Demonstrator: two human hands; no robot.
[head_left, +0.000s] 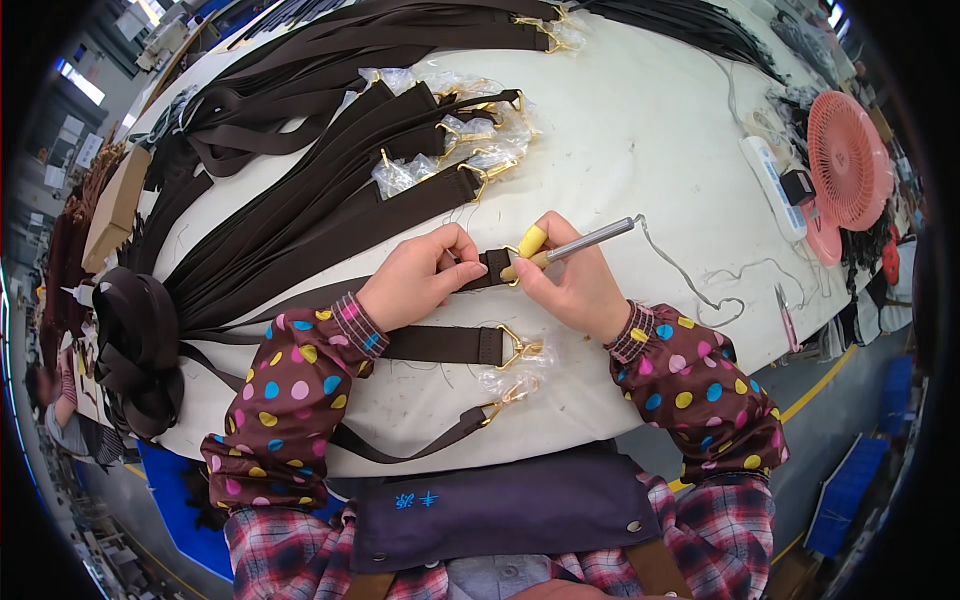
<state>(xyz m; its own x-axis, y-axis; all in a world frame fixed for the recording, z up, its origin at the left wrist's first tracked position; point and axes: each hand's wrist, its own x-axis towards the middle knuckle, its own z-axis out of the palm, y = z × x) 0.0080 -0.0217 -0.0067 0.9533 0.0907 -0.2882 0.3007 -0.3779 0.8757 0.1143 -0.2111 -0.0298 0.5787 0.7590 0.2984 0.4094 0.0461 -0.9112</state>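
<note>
My left hand is closed in a pinch on the end of a dark brown webbing strap, next to its gold metal ring. My right hand is wrapped round a slim pen-shaped tool with a grey metal shaft and a grey cord at its back end. The tool points at the strap end; its tip is mostly hidden by my fingers. A yellow finger cot covers one right fingertip. Nearer to me lie another brown strap with a gold buckle and a narrower strap with a clasp.
Many brown straps, their gold hardware wrapped in clear plastic, fan across the white table. At the right are a pink fan, a white power strip and pink-handled snips. A looped strap bundle hangs at the left edge.
</note>
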